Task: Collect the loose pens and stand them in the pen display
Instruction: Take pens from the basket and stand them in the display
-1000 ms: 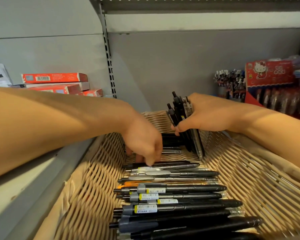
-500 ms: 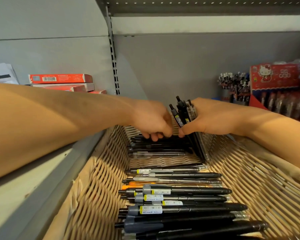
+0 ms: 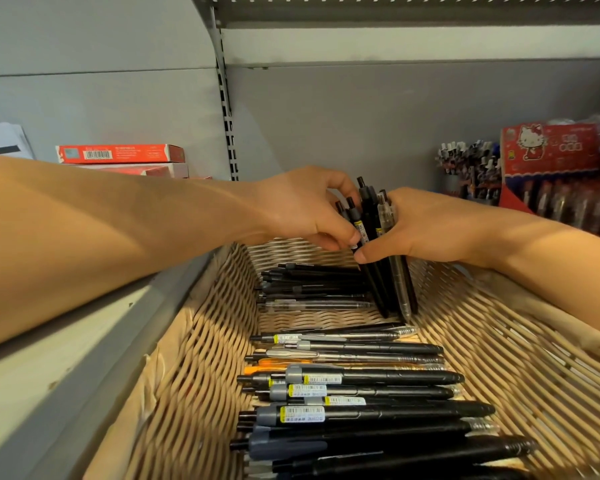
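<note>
Gripping slim glossy black pens [image 3: 371, 230], both hands [image 3: 364, 220], over ribbed wicker basket [image 3: 194, 368].

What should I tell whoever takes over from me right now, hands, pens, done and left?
Right hand grips an upright bundle of pens, tips down in the wicker basket.
Left hand pinches the bundle's near side.
Done: one bundle gathered.
Left: a far row of loose pens and a near row lie flat in the basket; none of the bundle stands in a display yet.
</note>
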